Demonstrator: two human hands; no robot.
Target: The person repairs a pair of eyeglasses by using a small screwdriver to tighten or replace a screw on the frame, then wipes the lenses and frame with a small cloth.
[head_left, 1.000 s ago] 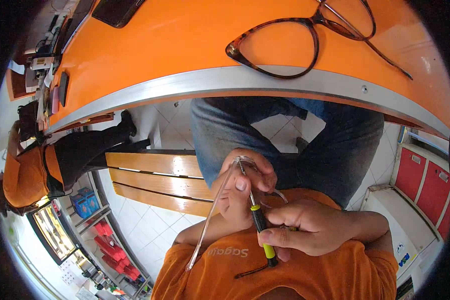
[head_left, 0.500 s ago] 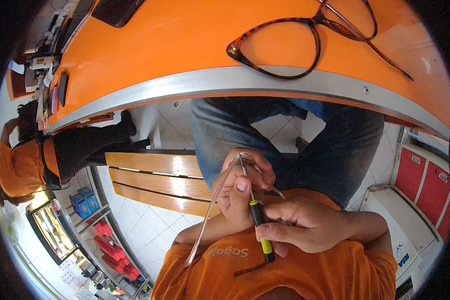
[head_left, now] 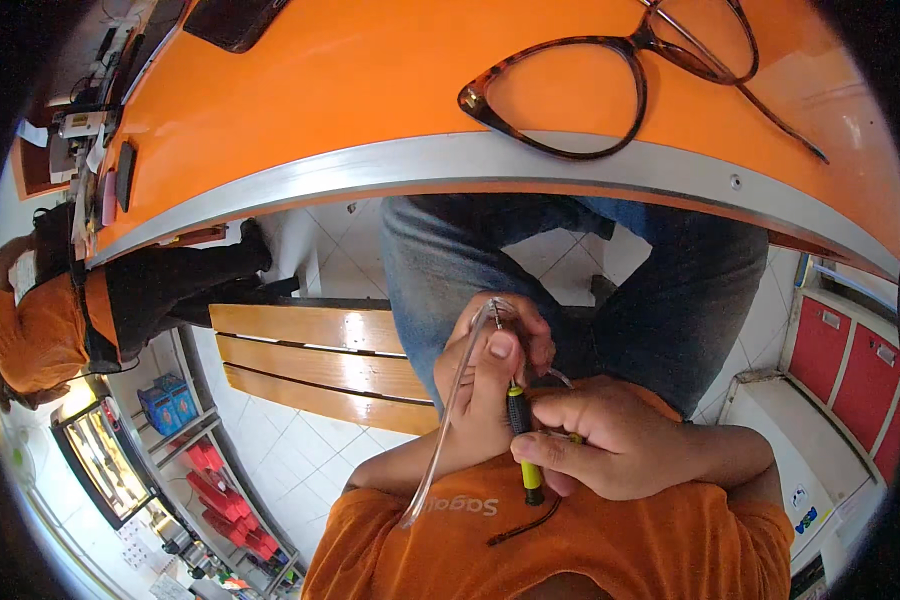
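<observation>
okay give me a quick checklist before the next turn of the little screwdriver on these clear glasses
1. Left hand pinches the clear frame near its hinge: ok.
2. Right hand grips the yellow and black screwdriver: ok.
3. Screwdriver tip seated in the screw: cannot tell, fingers hide it.
4. Work held over the lap, off the orange counter: not ok if a screw drops.
5. Tortoiseshell glasses lie apart on the counter: ok.
</observation>
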